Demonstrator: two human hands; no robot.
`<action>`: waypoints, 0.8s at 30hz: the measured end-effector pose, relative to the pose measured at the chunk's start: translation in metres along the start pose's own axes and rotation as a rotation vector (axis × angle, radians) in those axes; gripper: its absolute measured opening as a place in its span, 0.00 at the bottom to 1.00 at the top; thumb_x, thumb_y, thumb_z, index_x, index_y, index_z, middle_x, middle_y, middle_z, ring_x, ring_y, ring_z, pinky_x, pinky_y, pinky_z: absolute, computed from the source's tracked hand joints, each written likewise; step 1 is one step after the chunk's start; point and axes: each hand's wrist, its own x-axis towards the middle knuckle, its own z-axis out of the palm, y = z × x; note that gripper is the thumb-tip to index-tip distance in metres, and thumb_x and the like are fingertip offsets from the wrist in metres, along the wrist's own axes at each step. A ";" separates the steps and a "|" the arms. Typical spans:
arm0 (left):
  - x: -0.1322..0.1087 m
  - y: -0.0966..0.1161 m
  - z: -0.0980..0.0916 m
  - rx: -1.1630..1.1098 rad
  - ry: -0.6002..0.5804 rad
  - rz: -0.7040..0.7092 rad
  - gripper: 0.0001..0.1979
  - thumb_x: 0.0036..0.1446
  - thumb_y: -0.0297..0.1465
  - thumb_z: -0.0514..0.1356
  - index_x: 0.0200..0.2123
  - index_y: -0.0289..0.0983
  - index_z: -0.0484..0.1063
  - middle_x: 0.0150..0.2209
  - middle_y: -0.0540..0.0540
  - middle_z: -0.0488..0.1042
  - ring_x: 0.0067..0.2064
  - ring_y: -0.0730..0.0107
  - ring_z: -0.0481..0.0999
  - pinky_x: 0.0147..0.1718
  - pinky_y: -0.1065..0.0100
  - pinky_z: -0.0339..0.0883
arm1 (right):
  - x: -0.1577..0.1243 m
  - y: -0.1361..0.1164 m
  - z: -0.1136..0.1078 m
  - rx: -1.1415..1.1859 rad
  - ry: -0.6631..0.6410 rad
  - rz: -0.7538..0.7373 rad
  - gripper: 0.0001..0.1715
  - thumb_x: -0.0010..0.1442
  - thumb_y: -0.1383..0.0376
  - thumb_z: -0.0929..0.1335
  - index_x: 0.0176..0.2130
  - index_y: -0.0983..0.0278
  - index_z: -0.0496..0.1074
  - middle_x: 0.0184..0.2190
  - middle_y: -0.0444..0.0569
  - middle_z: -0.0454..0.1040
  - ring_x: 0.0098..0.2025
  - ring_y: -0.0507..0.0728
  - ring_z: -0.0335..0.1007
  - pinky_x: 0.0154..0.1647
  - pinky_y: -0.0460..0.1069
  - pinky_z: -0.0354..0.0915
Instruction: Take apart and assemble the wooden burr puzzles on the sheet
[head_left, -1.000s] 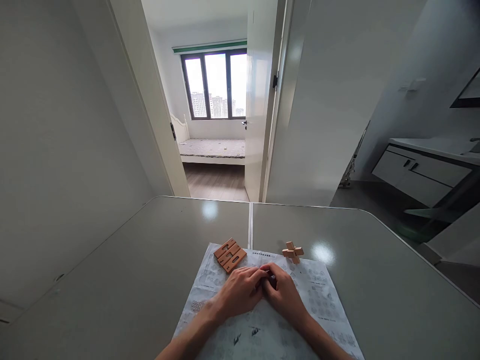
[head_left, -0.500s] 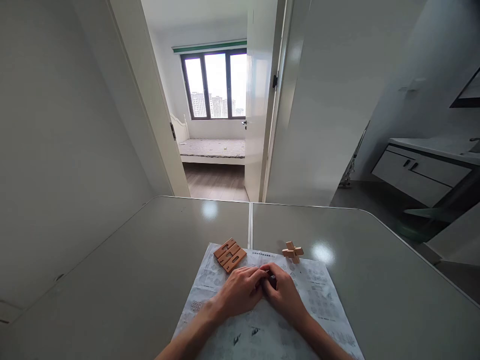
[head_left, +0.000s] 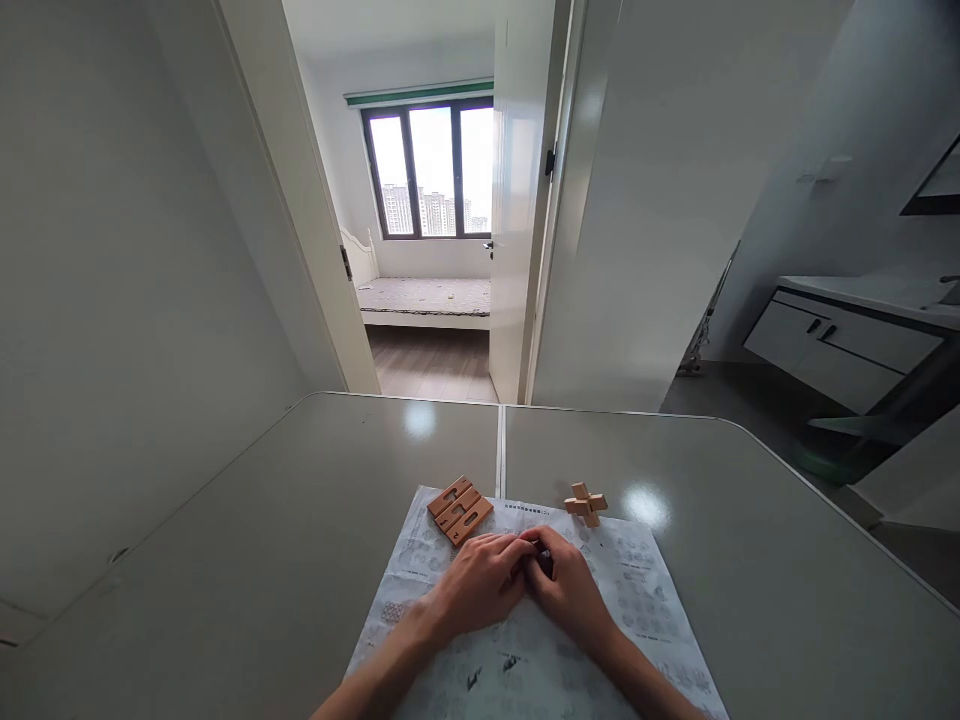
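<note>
My left hand (head_left: 480, 580) and my right hand (head_left: 568, 588) rest together on a printed paper sheet (head_left: 645, 610), fingers curled and fingertips meeting around a small dark thing that I cannot make out. Just beyond the left hand lie three flat notched wooden pieces (head_left: 460, 510) side by side on the sheet's far edge. An assembled wooden cross puzzle (head_left: 586, 503) stands beyond the right hand, at the sheet's top edge.
The grey table (head_left: 262, 560) has a seam (head_left: 500, 440) down its middle and rounded far corners. Beyond it an open white door (head_left: 517, 200) leads to a room with a bed and window. A cabinet (head_left: 847, 340) stands at the right.
</note>
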 end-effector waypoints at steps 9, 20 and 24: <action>0.000 0.001 0.000 -0.010 -0.010 -0.006 0.10 0.60 0.24 0.58 0.45 0.39 0.72 0.41 0.46 0.82 0.39 0.61 0.80 0.40 0.65 0.70 | 0.000 -0.003 -0.001 -0.004 0.004 0.005 0.08 0.64 0.67 0.64 0.39 0.61 0.74 0.37 0.49 0.79 0.38 0.61 0.75 0.41 0.52 0.68; 0.000 0.000 0.000 -0.037 0.006 0.010 0.11 0.60 0.24 0.57 0.46 0.39 0.73 0.41 0.46 0.81 0.38 0.62 0.80 0.40 0.65 0.70 | -0.001 -0.005 -0.001 -0.007 0.012 -0.008 0.09 0.64 0.67 0.64 0.38 0.60 0.74 0.36 0.49 0.79 0.37 0.60 0.76 0.39 0.51 0.69; 0.000 0.000 -0.001 -0.041 0.016 0.015 0.10 0.60 0.24 0.57 0.44 0.39 0.73 0.40 0.46 0.81 0.38 0.62 0.80 0.40 0.65 0.70 | -0.001 -0.004 0.000 -0.005 0.021 -0.006 0.08 0.64 0.66 0.64 0.38 0.60 0.74 0.36 0.50 0.79 0.37 0.60 0.76 0.39 0.52 0.70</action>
